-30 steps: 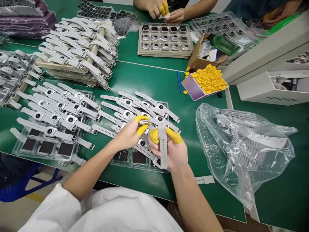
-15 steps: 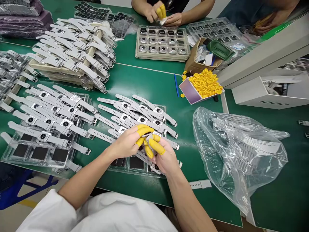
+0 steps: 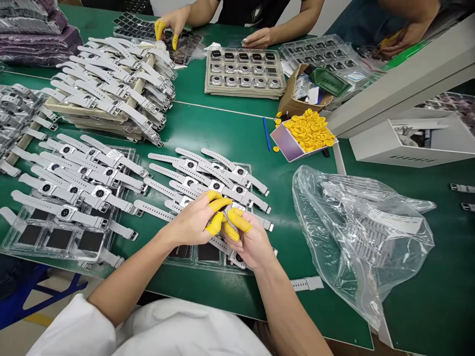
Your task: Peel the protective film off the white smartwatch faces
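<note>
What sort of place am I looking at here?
Likely a smartwatch assembly bench: rows of strapped watches on trays, a box of yellow finger cots, and a co-worker's hand across the green table.

Yellow finger cots cap bare fingertips over a dark green table. Pale grey watch straps carry black-dotted silver cases. More yellow cots heap in a lilac-sided box. A blue pen lies nearby; purple packets sit far left.

Yellow finger cots, plastic bag
</note>
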